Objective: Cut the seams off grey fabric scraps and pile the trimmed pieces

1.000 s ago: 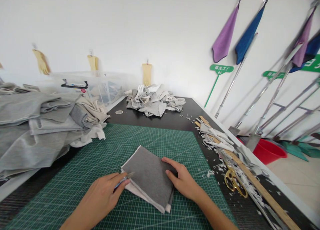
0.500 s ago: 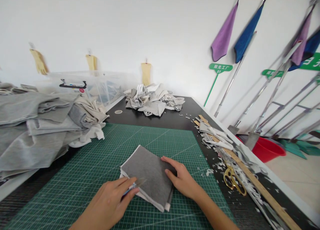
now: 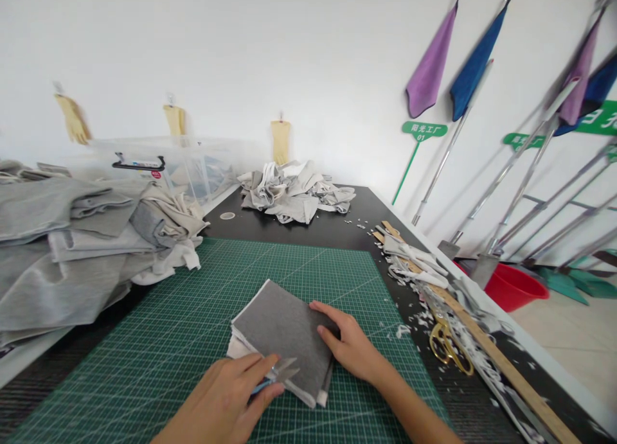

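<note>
A folded piece of grey cloth (image 3: 282,328) with pale edges lies on the green cutting mat (image 3: 308,264). My left hand (image 3: 226,392) is closed around small blue-handled thread snips (image 3: 285,369); their two blades are apart and sit over the cloth's near left edge. On the right side of the cloth, my right hand (image 3: 351,341) grips its edge, thumb on top and the other fingers partly hidden. A white layer shows under the grey at the left corner.
Heaped grey cloth (image 3: 87,245) covers the left side, before a clear plastic box (image 3: 187,168). More cloth (image 3: 299,190) is piled at the back. Along the right edge lie scraps, a wooden strip (image 3: 506,367) and gold-handled scissors (image 3: 450,347). A red basin (image 3: 518,286) stands beyond.
My left hand has moved a little to the right along the cloth's near edge, and the snips' blades now show clearly apart. My right hand and the cloth have hardly moved.
</note>
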### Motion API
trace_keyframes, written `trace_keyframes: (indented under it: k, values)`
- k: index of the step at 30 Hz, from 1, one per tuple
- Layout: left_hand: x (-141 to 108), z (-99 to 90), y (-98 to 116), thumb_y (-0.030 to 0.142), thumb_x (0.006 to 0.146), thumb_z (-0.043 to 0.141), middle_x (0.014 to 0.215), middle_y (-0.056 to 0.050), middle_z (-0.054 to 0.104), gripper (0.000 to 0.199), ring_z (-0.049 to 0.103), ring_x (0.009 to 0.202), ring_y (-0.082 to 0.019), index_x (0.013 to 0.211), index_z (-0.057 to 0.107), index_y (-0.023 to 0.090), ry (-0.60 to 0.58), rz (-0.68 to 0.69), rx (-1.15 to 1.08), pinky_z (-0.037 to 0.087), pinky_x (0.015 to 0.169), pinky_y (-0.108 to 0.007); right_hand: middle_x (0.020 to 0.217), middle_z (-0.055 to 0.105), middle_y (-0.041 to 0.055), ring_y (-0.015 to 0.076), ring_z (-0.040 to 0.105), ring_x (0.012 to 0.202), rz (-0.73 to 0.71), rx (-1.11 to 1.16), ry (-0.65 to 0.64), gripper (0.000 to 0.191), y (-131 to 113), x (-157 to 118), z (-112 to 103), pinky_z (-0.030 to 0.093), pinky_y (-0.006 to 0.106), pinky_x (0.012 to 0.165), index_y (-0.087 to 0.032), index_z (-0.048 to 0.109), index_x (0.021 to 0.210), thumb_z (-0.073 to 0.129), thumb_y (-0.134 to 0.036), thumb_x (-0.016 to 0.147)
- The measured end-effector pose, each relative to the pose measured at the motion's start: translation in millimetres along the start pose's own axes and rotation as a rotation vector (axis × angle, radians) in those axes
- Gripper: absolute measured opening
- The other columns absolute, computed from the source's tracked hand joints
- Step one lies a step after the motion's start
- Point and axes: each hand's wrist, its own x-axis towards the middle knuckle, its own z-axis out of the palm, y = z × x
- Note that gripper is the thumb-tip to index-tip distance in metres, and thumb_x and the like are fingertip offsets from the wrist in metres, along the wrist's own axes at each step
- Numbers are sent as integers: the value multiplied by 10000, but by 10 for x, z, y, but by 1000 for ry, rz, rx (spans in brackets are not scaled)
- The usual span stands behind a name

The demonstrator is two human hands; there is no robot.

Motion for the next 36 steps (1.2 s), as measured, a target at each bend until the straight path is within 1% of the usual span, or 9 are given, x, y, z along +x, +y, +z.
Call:
trace_keyframes:
  k: [6,12,18,20,23,25,28,32,36]
  values:
    - [41,-1,121,318,985,438,945,-23,728,253,704,759,-193,1135,634,262,-8,45,12,565,662,-277,1381,563,38,230,501,1293,-8,10,13,450,19,3,9,349,473,1130,-261,526,1348,519,-249,898]
    - [56,53,199,411,962,494,999,-31,724,331,707,768,-218,1234,585,246,33,52,47,584,642,-319,1383,562,33,219,496,1298,-7,-5,6,449,13,1,5,344,455,1132,-258,522,1350,517,-245,902]
    - [78,59,248,342,996,411,927,-10,724,274,698,707,-208,1144,625,257,-50,59,17,583,616,-333,1389,557,26,213,493,1301,-7,1,3,454,7,0,6,341,448,1136,-267,515,1355,515,-235,902]
    - [75,46,256,348,999,409,944,-8,724,278,702,727,-202,1164,619,273,-30,65,5,581,616,-314,1392,554,25,211,491,1302,-6,2,7,453,10,-3,10,339,443,1138,-268,517,1353,515,-232,902]
    - [63,46,255,416,971,471,998,-20,722,323,708,782,-209,1239,588,280,27,52,1,584,641,-298,1387,559,29,212,494,1300,-8,4,9,450,11,-6,12,342,441,1136,-262,521,1350,517,-229,901]
    - [61,56,259,438,954,497,1001,-24,724,347,707,785,-213,1248,588,276,23,41,8,585,647,-296,1383,562,29,211,498,1296,-8,4,9,448,12,-6,10,345,440,1134,-260,522,1348,519,-228,901]
    - [78,62,285,387,988,425,964,-24,727,304,705,767,-207,1174,627,258,-21,36,21,581,648,-297,1381,564,29,208,501,1291,-5,3,7,444,22,-2,9,346,439,1133,-257,522,1345,520,-230,902]
    - [102,47,315,319,1017,319,940,-26,723,349,701,737,-203,1114,646,243,-56,48,23,583,646,-321,1386,559,21,206,497,1295,-8,0,10,447,42,3,16,345,440,1134,-270,514,1351,518,-235,905]
    - [78,63,303,364,980,444,1002,-23,716,296,702,791,-223,1211,595,258,-43,8,18,586,670,-342,1383,562,17,208,498,1294,-11,0,9,447,47,1,20,348,444,1132,-277,517,1347,523,-231,902]
